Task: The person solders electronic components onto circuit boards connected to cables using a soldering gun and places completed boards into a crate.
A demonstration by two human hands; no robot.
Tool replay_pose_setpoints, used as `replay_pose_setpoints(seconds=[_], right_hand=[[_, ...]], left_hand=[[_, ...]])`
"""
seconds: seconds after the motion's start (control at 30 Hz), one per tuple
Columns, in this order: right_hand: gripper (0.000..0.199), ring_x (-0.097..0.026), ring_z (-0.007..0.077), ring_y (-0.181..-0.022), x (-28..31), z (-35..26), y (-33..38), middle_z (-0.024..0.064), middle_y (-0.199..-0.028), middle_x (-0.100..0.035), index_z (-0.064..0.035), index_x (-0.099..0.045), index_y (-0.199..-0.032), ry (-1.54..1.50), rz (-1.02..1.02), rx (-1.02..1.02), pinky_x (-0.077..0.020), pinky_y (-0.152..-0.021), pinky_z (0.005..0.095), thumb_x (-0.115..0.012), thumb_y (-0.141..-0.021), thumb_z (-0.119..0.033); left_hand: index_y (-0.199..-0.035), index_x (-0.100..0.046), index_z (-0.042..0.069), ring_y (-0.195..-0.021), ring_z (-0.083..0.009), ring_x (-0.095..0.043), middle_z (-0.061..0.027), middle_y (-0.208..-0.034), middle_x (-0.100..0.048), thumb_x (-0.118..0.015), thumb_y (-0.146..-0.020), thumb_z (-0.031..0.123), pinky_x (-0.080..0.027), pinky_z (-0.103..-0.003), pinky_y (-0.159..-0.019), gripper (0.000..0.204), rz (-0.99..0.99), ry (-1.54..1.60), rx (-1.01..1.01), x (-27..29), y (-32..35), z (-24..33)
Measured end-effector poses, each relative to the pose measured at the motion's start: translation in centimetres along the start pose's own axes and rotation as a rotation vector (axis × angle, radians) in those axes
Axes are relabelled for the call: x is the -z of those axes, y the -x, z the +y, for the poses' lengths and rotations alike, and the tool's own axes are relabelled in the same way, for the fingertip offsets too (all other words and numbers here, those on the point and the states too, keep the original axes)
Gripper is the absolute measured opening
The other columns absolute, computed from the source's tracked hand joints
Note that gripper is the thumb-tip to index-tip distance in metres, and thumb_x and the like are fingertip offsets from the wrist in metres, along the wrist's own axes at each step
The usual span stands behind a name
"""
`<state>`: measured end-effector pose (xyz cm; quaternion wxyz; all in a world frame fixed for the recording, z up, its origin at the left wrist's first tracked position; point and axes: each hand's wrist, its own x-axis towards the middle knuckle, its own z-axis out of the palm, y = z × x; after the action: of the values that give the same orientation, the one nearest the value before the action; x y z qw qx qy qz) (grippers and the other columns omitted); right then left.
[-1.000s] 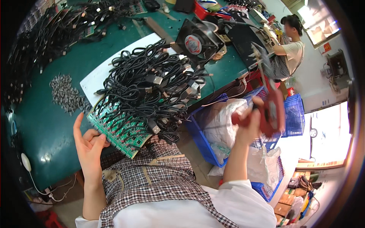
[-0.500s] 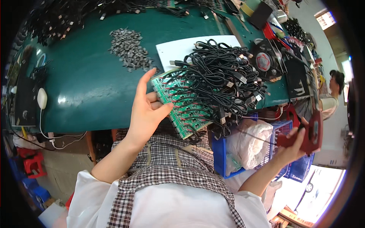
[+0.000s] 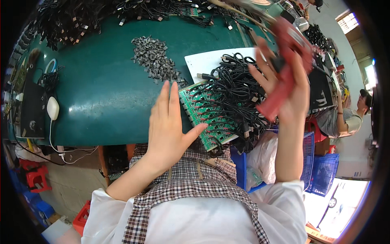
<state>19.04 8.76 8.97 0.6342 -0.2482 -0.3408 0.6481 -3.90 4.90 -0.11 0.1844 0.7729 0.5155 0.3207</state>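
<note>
My left hand (image 3: 167, 126) is open, fingers stretched flat toward the far side. Its thumb tip reaches the near left edge of a green circuit board panel (image 3: 198, 106). Black USB cables (image 3: 239, 87) are attached along the panel with red wires showing and lie bundled in a heap over its right side. Raised above that heap, my right hand (image 3: 290, 95) holds a red tool (image 3: 286, 77), its fingers partly spread around it. Motion blurs the tool, so I cannot make out its exact kind. Part of the panel is hidden beneath the cables.
A pile of small dark metallic parts (image 3: 156, 59) lies on the green table (image 3: 97, 89). White board (image 3: 195, 65) shows behind the cables. More cables (image 3: 73, 20) crowd the far edge. Blue crates (image 3: 325, 175) stand below right. Another person (image 3: 349, 118) is at the far right.
My right hand has swung up from the lower right with the red tool, to over the cables. The fingers of my left hand have straightened out beside the panel.
</note>
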Motion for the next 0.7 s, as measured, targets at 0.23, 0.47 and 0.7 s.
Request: replay_pose_setpoints(seconds=[0.23, 0.47, 0.7], right_hand=[[0.042, -0.052, 0.0265, -0.107, 2.2, 3.0, -3.0, 0.0153, -0.116, -0.052, -0.0066, -0.040, -0.123, 0.042, 0.059, -0.095, -0.0449, -0.085, 0.0408, -0.052, -0.086, -0.022], [0.048, -0.041, 0.0312, -0.118, 0.9, 2.6, -1.8, 0.0202, -0.127, -0.040, -0.0026, -0.029, -0.131, 0.076, 0.047, -0.131, -0.0412, -0.090, 0.0481, -0.042, -0.091, -0.026], [0.049, -0.038, 0.0336, -0.119, 0.5, 4.8, -2.8, 0.0217, -0.127, -0.038, -0.0028, -0.028, -0.131, 0.085, 0.027, -0.089, -0.0378, -0.096, 0.0432, -0.043, -0.090, -0.026]], left_hand=[[-0.138, -0.004, 0.009, -0.105, -0.0219, -0.052, -0.0198, -0.123, -0.040, -0.063, -0.070, -0.008, -0.047, -0.030, -0.079, 0.092, -0.255, 1.118, 0.469, -1.5, -0.1, 1.8], [-0.139, -0.006, 0.012, -0.104, -0.0217, -0.053, -0.0176, -0.124, -0.038, -0.053, -0.071, -0.016, -0.049, -0.028, -0.081, 0.087, -0.290, 1.318, 0.415, -1.4, -0.1, 1.4], [-0.138, -0.010, 0.008, -0.112, -0.0257, -0.047, -0.0204, -0.128, -0.033, -0.055, -0.071, -0.011, -0.044, -0.034, -0.087, 0.083, -0.268, 1.219, 0.501, -0.3, 0.1, 0.9]])
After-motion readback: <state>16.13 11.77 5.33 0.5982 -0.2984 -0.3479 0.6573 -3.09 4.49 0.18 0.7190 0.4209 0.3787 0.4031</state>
